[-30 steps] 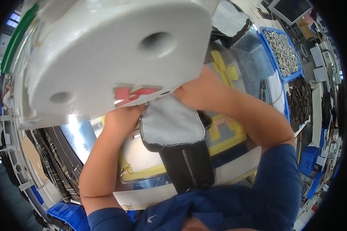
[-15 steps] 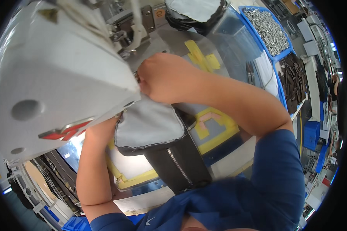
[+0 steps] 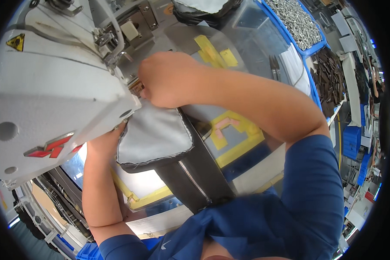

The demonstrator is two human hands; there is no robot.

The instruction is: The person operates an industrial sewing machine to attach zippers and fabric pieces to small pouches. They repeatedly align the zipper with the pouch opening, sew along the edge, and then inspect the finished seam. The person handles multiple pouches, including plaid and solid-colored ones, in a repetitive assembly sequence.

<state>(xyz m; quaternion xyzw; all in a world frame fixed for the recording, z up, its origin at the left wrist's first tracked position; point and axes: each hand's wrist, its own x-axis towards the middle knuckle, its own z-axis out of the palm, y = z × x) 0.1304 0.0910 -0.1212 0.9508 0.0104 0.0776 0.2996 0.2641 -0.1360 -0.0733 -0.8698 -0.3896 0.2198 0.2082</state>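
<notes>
A black bag piece (image 3: 184,180) with a metal zipper and a light grey lining face (image 3: 154,138) stretches from the sewing machine toward my body. Raw, frayed stitching runs round the lining's edge. My right hand (image 3: 164,80) is closed in a fist at the far end of the bag, beside the machine's needle area, its fingertips curled out of sight. On the bag's left side is my left hand (image 3: 105,142), with its fingers hidden behind the white sewing machine head (image 3: 56,99). The needle and the seam under it are hidden too.
Yellow tape strips (image 3: 240,149) mark the worktable. Beyond lies another black piece with grey lining (image 3: 203,13). At the far right are a blue bin of metal hardware (image 3: 294,24) and dark strips (image 3: 327,82). Tweezers (image 3: 274,67) lie near white paper (image 3: 295,65).
The whole view has shifted, so machine, bag and hands all sit farther left. My right hand keeps its closed shape at the bag's far end; the bag remains beside the machine.
</notes>
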